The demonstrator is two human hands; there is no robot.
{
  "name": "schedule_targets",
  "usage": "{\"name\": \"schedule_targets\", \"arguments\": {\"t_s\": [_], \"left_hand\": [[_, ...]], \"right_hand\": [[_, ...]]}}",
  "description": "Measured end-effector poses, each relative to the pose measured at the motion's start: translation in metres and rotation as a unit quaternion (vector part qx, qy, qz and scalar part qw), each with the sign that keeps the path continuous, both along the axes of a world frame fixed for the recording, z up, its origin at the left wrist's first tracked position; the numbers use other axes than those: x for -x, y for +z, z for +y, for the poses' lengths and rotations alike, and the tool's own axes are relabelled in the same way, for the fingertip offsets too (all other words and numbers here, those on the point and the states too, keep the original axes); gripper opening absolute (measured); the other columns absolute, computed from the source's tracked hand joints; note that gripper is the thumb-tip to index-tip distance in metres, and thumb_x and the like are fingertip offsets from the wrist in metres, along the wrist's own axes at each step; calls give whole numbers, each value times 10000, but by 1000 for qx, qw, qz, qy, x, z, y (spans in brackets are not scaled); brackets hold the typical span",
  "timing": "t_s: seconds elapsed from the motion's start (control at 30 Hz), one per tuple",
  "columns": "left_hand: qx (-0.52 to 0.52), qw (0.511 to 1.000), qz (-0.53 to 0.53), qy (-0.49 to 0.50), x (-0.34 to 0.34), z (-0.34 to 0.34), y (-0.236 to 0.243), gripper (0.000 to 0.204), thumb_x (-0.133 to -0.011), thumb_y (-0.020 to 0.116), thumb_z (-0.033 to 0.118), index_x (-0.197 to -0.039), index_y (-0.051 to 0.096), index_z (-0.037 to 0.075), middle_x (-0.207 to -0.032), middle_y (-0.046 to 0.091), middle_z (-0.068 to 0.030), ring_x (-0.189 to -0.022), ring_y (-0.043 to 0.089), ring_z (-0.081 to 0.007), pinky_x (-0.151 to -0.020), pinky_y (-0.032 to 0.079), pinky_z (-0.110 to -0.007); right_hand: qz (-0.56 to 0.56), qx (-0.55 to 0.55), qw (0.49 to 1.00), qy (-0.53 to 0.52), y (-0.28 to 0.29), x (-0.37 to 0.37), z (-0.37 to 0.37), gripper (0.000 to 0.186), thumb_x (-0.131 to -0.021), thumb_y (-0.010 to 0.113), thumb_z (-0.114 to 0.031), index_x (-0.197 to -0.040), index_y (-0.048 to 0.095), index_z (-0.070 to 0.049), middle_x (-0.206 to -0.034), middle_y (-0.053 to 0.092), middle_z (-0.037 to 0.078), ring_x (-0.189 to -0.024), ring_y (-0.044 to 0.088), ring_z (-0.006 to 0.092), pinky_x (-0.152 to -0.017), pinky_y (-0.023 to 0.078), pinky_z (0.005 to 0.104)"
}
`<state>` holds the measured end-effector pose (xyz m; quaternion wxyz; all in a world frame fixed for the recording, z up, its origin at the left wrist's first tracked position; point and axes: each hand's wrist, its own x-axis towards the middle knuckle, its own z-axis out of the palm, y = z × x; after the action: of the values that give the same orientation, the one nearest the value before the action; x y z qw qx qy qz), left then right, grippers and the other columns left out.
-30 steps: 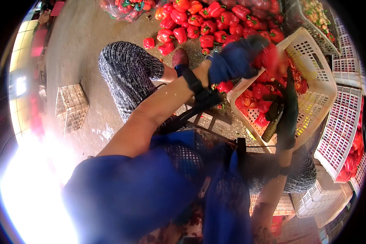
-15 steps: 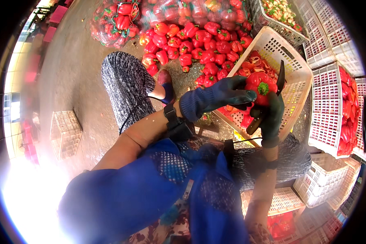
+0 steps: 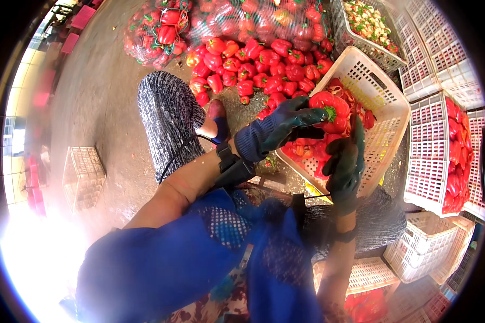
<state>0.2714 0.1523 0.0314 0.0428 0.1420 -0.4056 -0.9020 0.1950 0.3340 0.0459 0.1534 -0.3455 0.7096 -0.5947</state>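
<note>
Fingers of your gloved left hand [image 3: 285,126] close around the red bell pepper [image 3: 331,110] from its left — stem facing you, body pointing away — while your right hand [image 3: 345,161], just below it, has its fingers curled, holding nothing I can make out, over the white slatted crate [image 3: 385,107].

Grey concrete floor [image 3: 91,107] lit by strong glare from the left, white crates [image 3: 442,70] stacked at right
</note>
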Motion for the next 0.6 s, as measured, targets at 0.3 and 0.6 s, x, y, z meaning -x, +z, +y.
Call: {"name": "schedule_targets", "arguments": {"t_s": [0.3,0.6], "left_hand": [[98,992,-65,39,10,9,8,561,-896,706,263,-1323,474,-16,-1216,590,-114,-1100,612,-221,-945,550,-394],[193,977,-81,27,14,12,19,495,-864,748,157,-1274,531,-17,-1087,650,-80,-955,641,-155,-831,558,-315]], "right_hand": [[23,-14,999,37,3,0,-5,469,-1001,336,-116,-1437,331,54,-796,581,100,-478,468,107,-491,427,261],[-29,-49,998,-17,2,-4,-10,396,-1023,365,-252,-1261,481,42,-821,600,95,-580,530,138,-530,439,270]]}}
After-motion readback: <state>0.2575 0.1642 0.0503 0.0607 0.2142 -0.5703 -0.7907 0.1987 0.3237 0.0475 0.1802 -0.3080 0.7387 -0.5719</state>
